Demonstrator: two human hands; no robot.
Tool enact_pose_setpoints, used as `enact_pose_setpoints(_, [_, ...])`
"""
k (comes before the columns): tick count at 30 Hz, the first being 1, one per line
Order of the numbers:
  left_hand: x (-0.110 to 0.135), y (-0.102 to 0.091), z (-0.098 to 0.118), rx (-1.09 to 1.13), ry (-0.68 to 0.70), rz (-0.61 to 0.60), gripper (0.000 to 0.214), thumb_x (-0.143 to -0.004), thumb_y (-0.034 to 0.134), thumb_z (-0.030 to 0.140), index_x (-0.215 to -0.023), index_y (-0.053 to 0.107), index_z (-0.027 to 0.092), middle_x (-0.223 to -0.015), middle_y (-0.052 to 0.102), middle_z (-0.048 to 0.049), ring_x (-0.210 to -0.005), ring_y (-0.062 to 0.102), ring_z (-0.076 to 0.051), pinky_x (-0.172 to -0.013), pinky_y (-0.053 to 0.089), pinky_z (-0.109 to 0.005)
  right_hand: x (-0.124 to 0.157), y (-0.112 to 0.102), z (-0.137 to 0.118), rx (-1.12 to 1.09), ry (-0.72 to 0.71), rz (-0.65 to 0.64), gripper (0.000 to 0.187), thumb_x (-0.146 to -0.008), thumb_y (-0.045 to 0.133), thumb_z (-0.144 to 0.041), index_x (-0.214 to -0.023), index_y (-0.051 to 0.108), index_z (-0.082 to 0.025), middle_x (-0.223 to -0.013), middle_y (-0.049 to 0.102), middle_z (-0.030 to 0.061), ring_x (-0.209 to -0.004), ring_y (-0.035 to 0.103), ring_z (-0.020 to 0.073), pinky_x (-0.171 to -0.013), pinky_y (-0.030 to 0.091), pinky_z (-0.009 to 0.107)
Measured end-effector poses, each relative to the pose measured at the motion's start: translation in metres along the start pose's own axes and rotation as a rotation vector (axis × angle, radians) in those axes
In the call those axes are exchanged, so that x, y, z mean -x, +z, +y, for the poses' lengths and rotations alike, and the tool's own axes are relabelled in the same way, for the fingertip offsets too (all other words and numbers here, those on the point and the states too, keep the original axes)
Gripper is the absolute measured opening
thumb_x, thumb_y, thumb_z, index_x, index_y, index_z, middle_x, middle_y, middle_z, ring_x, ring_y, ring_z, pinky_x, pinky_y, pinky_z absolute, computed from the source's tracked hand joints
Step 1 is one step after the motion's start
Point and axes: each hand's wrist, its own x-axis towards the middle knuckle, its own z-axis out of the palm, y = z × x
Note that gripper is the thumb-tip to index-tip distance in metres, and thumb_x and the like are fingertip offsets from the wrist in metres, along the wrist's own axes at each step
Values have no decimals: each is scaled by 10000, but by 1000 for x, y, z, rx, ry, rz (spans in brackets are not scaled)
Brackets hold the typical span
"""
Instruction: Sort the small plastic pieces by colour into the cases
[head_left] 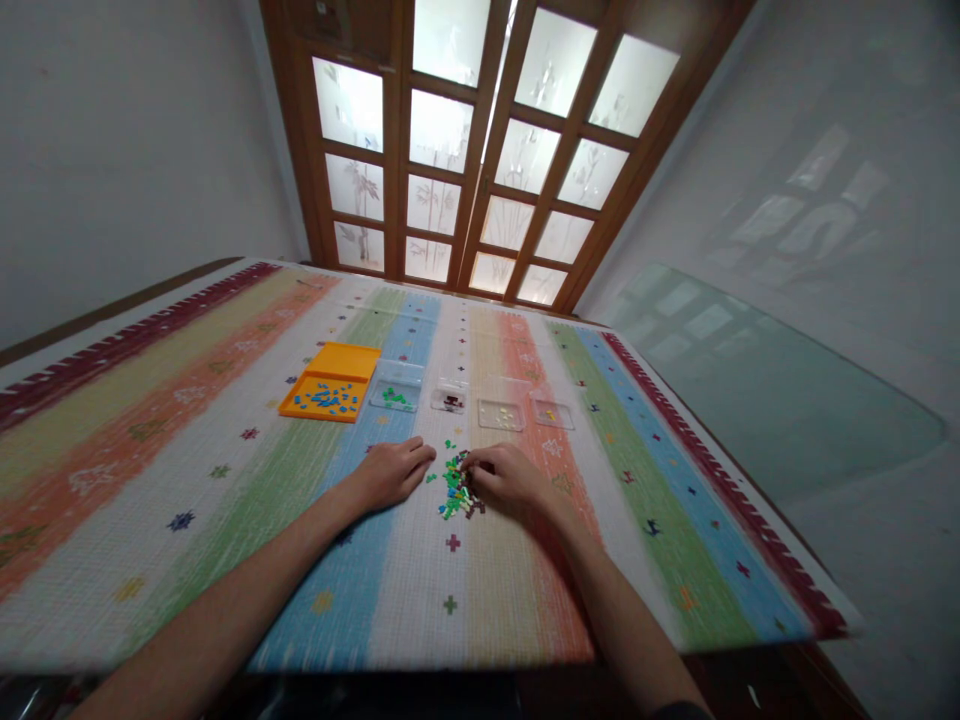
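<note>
A small mixed heap of tiny pieces (454,490), green, brown, blue and pale yellow, lies on the striped cloth between my hands. My right hand (508,478) reaches in from the right side of this heap, thumb and fingertips pinched together over the brown pieces. Whatever those fingertips hold is too small to make out. On the left, my left hand (391,472) rests on the cloth with its fingers stretched toward the heap, a short gap away from it. Nothing shows in that hand.
Behind the heap stands a row of containers: an open orange case (349,358) with blue pieces, then clear boxes with green pieces (394,396), dark brown pieces (453,401), pale pieces (504,414) and a few orange-yellow pieces (551,414). A striped tablecloth (450,640) covers the table.
</note>
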Motion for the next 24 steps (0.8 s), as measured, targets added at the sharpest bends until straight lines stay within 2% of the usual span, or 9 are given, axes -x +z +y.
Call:
enact_pose_setpoints(5, [0,0,0,5,-2,-1,238,-1034,398,264,-1087,624,213,-1002,677,-47,-836,676,-182,-704,487,-273,0,-3,-2,45,48,51,298,-899,518,-180,-1008,795,-203,-894,794,59,-780,689,183,-734,452,252])
enact_pose_setpoints(12, [0,-1,1,16,-3,3,227,-1034,405,259,-1079,623,212,-993,670,-43,-841,672,-178,-717,484,-266,-2,1,-2,64,7,-25,245,-872,550,-179,-916,791,-184,-823,775,45,-697,643,159,-655,400,233])
enact_pose_setpoints(24, [0,1,0,6,7,23,241,-1034,387,264,-1075,618,211,-996,682,-44,-837,674,-174,-707,482,-268,-1,-7,-11,75,84,-61,237,-767,593,-134,-860,806,-181,-682,735,23,-573,578,126,-553,334,214])
